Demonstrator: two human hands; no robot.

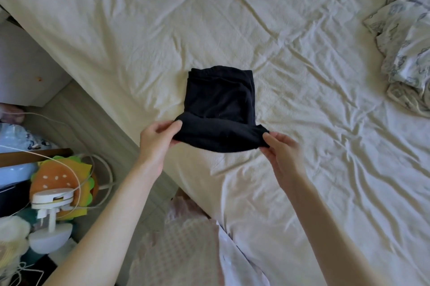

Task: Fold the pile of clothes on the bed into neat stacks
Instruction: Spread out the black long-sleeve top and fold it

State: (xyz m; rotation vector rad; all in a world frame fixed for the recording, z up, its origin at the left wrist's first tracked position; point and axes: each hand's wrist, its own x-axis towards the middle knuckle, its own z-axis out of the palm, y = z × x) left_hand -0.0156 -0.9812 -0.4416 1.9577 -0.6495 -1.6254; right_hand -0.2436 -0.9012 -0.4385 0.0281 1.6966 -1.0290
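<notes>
**Last fold on the black garment**

Cream, wrinkled bed sheet (302,57) fills the view. Between both hands lies a small black soft-knit garment (218,99), mostly folded. Left hand (158,136) and right hand (281,148) each pinch a corner of its near edge, raised off the sheet. Next, likely, carry that edge away from the hands and lay it flat.

One black folded garment (218,108), two hands (left (158,139), right (282,153)), one bed (302,41), one patterned bedding heap (404,36), one burger-shaped plush (58,178), one white lamp (52,216).
</notes>
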